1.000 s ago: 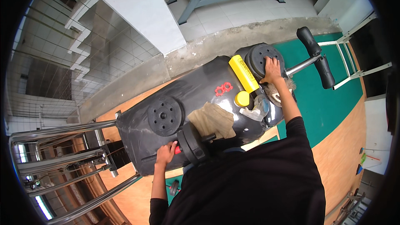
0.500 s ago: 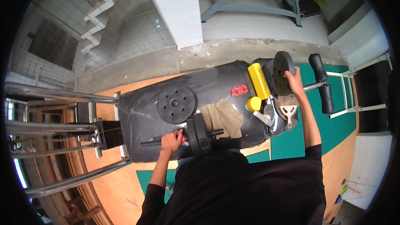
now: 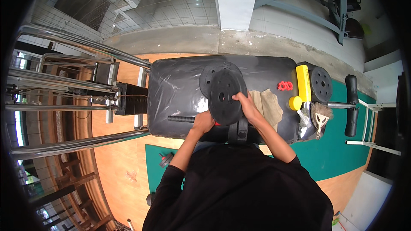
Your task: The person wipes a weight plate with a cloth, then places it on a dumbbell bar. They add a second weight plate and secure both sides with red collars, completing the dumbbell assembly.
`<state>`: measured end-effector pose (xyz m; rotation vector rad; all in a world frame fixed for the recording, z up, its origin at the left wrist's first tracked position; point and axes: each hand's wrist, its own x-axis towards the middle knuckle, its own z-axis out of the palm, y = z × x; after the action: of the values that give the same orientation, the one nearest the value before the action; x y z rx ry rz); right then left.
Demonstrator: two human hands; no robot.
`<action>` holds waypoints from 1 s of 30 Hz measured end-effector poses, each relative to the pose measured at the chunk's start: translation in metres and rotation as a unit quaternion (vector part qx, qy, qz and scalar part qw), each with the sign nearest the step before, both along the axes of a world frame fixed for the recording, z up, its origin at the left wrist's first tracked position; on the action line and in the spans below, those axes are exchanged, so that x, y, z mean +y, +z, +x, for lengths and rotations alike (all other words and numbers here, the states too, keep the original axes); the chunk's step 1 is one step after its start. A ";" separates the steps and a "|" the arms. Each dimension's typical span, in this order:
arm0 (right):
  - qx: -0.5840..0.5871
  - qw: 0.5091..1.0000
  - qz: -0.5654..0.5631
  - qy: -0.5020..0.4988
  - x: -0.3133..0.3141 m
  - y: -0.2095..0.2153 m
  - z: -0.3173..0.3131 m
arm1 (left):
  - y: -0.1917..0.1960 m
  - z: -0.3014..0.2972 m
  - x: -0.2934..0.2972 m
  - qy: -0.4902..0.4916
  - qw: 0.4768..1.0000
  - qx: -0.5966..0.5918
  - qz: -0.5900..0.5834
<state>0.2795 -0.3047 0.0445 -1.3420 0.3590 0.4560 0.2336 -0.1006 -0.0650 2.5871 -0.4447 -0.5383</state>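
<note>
Left hand (image 3: pixel 203 123): closed around the threaded black bar (image 3: pixel 180 119), right by a bit of red grip (image 3: pixel 218 124); whether the plate edge is also touched can't be told.
Bar load: thick black weights (image 3: pixel 242 129) are carried on the bar, close to the torso.
Right hand (image 3: pixel 247 106): a black plate (image 3: pixel 224 102) is gripped here, thumb pressed on its face near the centre hole, the other fingers mostly hidden behind.
Held plate: tilted up above the bench (image 3: pixel 171 81), between both hands; a second plate (image 3: pixel 208 75) is partly covered by it in this view.
Cloth: a crumpled beige rag (image 3: pixel 270 108) is left lying beside the right forearm.
Red collars (image 3: pixel 284 86): two, laid side by side on the black padding.
Containers: a long yellow container (image 3: pixel 303 83) is placed near the bench's right end, contents not shown. A round yellow piece (image 3: pixel 294 103) sits just beside it, tub or lid can't be told. Something clear plastic (image 3: pixel 305 119) is parked below, contents unreadable too.
Brush (image 3: pixel 320 119): pale handle pointed toward the torso side, bristles up top.
Far plate (image 3: pixel 321 83): rested past the yellow container.
Background: a grey metal frame (image 3: pixel 299 13) is seen beyond the white column (image 3: pixel 236 2).
</note>
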 end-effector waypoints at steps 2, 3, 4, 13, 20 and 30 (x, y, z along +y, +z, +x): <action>-0.014 0.995 -0.084 0.042 0.007 -0.025 -0.006 | 0.013 -0.007 0.006 0.088 0.993 0.068 -0.043; -0.016 0.992 -0.106 0.062 0.008 -0.027 -0.008 | 0.023 -0.010 0.009 0.133 0.984 0.102 -0.066; -0.021 0.989 -0.128 0.070 0.009 -0.029 -0.012 | 0.031 -0.011 0.014 0.130 0.975 0.150 -0.097; -0.071 0.967 -0.233 0.071 0.022 0.006 -0.020 | 0.097 -0.013 -0.016 0.045 0.952 -0.074 -0.294; -0.109 0.927 -0.339 0.120 0.028 -0.002 -0.019 | 0.081 -0.019 -0.041 0.161 0.944 -0.084 -0.276; -0.280 0.838 -0.411 0.225 0.032 -0.013 -0.032 | 0.080 -0.018 -0.010 0.442 0.801 -0.026 -0.403</action>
<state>0.2479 -0.2731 0.0310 -2.3462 -0.3167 0.2653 0.2160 -0.1111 0.0150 1.6775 0.4583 0.0776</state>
